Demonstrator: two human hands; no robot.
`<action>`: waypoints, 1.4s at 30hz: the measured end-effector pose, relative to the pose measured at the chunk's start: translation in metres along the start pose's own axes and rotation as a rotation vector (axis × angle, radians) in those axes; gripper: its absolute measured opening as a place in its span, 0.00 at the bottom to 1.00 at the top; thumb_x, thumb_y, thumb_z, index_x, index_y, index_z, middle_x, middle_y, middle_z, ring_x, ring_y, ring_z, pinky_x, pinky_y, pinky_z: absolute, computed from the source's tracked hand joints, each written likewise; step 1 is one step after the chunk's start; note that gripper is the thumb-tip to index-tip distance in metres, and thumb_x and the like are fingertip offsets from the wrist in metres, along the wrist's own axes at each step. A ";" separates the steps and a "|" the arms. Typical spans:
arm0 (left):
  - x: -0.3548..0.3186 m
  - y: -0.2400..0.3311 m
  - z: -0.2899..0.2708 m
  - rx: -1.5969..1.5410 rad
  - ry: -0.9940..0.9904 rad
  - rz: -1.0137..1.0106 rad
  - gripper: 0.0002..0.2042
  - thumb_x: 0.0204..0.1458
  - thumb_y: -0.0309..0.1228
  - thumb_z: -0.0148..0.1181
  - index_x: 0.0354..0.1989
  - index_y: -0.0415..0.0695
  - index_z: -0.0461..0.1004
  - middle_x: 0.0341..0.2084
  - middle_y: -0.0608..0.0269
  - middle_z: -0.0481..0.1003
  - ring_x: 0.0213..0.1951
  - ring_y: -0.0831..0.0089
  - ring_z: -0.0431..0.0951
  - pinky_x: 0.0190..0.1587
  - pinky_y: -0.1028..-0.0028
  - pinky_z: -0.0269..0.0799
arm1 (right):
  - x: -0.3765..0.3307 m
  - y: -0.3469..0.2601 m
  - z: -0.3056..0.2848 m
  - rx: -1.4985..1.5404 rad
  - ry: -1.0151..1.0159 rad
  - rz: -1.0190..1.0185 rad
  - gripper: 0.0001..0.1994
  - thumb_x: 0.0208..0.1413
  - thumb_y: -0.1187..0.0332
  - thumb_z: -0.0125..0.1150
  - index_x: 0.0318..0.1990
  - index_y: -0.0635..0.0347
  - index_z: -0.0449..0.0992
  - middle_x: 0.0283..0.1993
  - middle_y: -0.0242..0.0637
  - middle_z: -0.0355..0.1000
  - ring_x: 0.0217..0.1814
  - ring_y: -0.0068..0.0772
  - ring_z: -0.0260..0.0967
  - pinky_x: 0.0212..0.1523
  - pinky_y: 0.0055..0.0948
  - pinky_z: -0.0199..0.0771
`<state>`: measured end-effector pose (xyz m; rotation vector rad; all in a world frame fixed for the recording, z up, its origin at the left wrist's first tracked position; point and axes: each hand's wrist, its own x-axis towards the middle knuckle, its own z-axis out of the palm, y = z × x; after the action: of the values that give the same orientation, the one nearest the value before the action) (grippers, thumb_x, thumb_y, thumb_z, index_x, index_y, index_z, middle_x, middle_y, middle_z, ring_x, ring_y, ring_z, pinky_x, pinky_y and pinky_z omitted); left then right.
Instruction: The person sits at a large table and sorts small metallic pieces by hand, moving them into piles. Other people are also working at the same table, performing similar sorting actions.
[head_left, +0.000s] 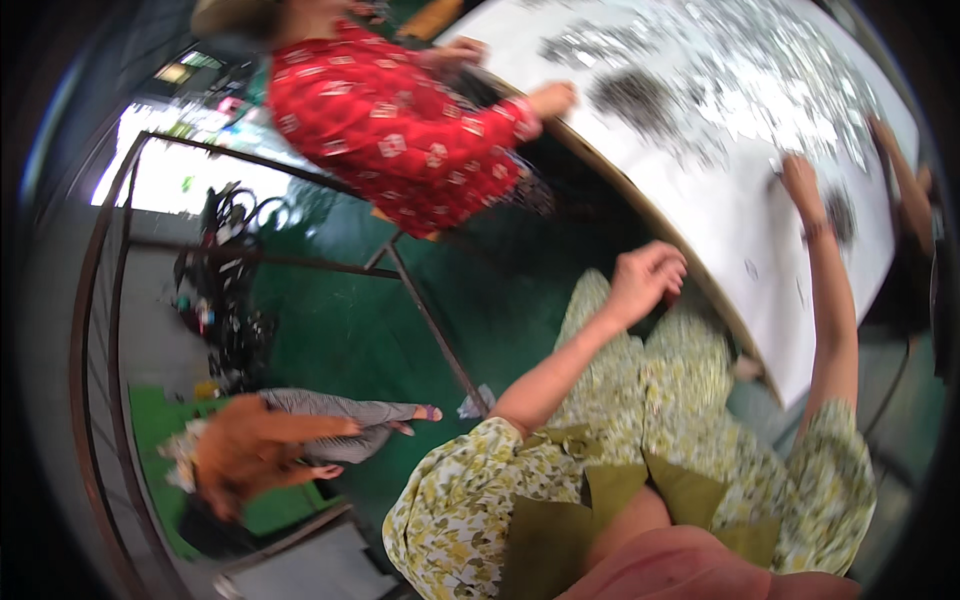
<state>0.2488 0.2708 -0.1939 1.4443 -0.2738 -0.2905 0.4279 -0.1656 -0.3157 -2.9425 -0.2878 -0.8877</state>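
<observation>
My left hand [648, 283] hovers over my lap beside the near edge of the white table [700, 215]. Its fingers are curled together, and whatever they may hold is too small to make out. Farther right, my right hand [803, 188] reaches onto the tabletop, fingertips pressed down and bunched. A small dark bit shows by those fingertips, but I cannot tell what it is. Just beyond lies a wide spread of small shiny metal pieces [760, 85]. A darker heap of pieces [838, 218] sits right of my right wrist, and a few loose bits [752, 268] lie nearer me.
A person in a red patterned top [400, 130] works at the table's left side, near another dark heap [632, 98]. Another person's arm [900, 170] reaches in from the right. A metal frame [260, 255] stands at left, with a person in orange [250, 445] beyond it.
</observation>
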 end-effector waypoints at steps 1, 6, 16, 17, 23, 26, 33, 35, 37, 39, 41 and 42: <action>-0.009 0.010 -0.008 0.058 0.050 -0.012 0.05 0.54 0.21 0.55 0.36 0.33 0.74 0.26 0.58 0.77 0.28 0.78 0.78 0.31 0.78 0.76 | 0.033 -0.046 -0.018 0.007 -0.177 0.010 0.02 0.44 0.76 0.52 0.28 0.64 0.68 0.29 0.50 0.66 0.36 0.53 0.65 0.35 0.46 0.66; -0.026 0.001 -0.021 0.152 0.087 -0.076 0.06 0.55 0.23 0.55 0.38 0.34 0.74 0.30 0.60 0.77 0.30 0.78 0.78 0.34 0.78 0.76 | 0.101 -0.114 -0.033 0.369 -0.305 0.184 0.10 0.50 0.73 0.57 0.40 0.67 0.78 0.35 0.51 0.74 0.38 0.51 0.71 0.41 0.39 0.71; -0.039 -0.001 -0.058 0.193 0.197 -0.167 0.06 0.55 0.23 0.55 0.38 0.34 0.74 0.31 0.60 0.77 0.32 0.78 0.78 0.36 0.77 0.77 | 0.116 -0.163 -0.008 0.292 -0.394 0.317 0.09 0.43 0.70 0.59 0.29 0.68 0.78 0.29 0.53 0.75 0.32 0.49 0.74 0.36 0.37 0.74; -0.038 0.000 -0.057 0.199 0.189 -0.176 0.06 0.55 0.23 0.55 0.38 0.34 0.74 0.31 0.60 0.77 0.32 0.78 0.78 0.36 0.77 0.77 | 0.119 -0.161 -0.011 0.308 -0.396 0.328 0.09 0.43 0.70 0.59 0.29 0.68 0.78 0.29 0.53 0.75 0.32 0.47 0.74 0.36 0.37 0.74; -0.027 0.006 -0.046 0.321 0.189 -0.042 0.06 0.54 0.23 0.57 0.37 0.34 0.75 0.32 0.61 0.77 0.31 0.79 0.77 0.35 0.79 0.75 | 0.132 -0.119 -0.080 0.832 -0.432 0.522 0.11 0.52 0.66 0.56 0.34 0.66 0.76 0.27 0.37 0.74 0.26 0.25 0.70 0.24 0.25 0.69; -0.020 0.009 -0.040 0.336 0.177 0.009 0.05 0.53 0.23 0.58 0.36 0.35 0.75 0.32 0.62 0.76 0.31 0.78 0.77 0.35 0.79 0.75 | 0.103 -0.106 -0.114 0.850 -0.561 0.512 0.09 0.52 0.70 0.53 0.36 0.66 0.75 0.25 0.37 0.72 0.22 0.25 0.69 0.19 0.22 0.67; -0.021 0.004 -0.033 0.234 0.140 0.021 0.06 0.54 0.24 0.58 0.37 0.35 0.75 0.32 0.62 0.75 0.31 0.77 0.78 0.36 0.78 0.76 | -0.011 -0.117 -0.182 0.633 -0.924 0.520 0.14 0.35 0.87 0.46 0.32 0.73 0.75 0.21 0.39 0.71 0.16 0.28 0.69 0.13 0.26 0.69; -0.022 0.003 -0.036 0.218 0.129 -0.047 0.05 0.55 0.23 0.56 0.37 0.35 0.75 0.32 0.63 0.75 0.33 0.78 0.77 0.39 0.77 0.76 | -0.031 -0.112 -0.188 0.572 -0.953 0.546 0.11 0.37 0.86 0.51 0.31 0.73 0.76 0.22 0.42 0.73 0.17 0.29 0.69 0.14 0.26 0.70; -0.023 -0.004 -0.038 0.214 0.113 -0.091 0.05 0.55 0.22 0.55 0.38 0.35 0.74 0.31 0.64 0.75 0.33 0.78 0.76 0.40 0.77 0.75 | -0.036 -0.102 -0.192 0.540 -0.914 0.580 0.09 0.40 0.85 0.54 0.31 0.72 0.77 0.24 0.43 0.73 0.17 0.29 0.69 0.14 0.25 0.70; -0.020 -0.012 -0.044 0.169 0.111 -0.066 0.05 0.54 0.23 0.56 0.37 0.35 0.75 0.32 0.62 0.75 0.32 0.77 0.77 0.38 0.78 0.75 | -0.023 -0.100 -0.181 0.455 -0.814 0.568 0.07 0.47 0.78 0.57 0.34 0.71 0.77 0.27 0.45 0.74 0.19 0.31 0.70 0.17 0.27 0.71; -0.021 -0.015 -0.047 0.160 0.146 -0.060 0.05 0.54 0.23 0.56 0.37 0.36 0.75 0.32 0.61 0.75 0.31 0.76 0.77 0.37 0.78 0.75 | -0.010 -0.095 -0.155 0.405 -0.488 0.452 0.08 0.49 0.76 0.55 0.35 0.71 0.76 0.28 0.46 0.74 0.22 0.35 0.70 0.22 0.31 0.72; -0.020 -0.009 -0.048 0.209 0.125 -0.050 0.05 0.54 0.22 0.56 0.37 0.37 0.75 0.32 0.60 0.75 0.31 0.76 0.77 0.36 0.78 0.75 | -0.001 -0.093 -0.131 0.405 -0.320 0.371 0.08 0.50 0.76 0.54 0.36 0.71 0.76 0.28 0.47 0.73 0.23 0.38 0.70 0.25 0.32 0.73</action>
<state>0.2473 0.3214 -0.2085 1.6711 -0.1701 -0.2153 0.3383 -0.0887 -0.2069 -2.6145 0.0640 -0.2703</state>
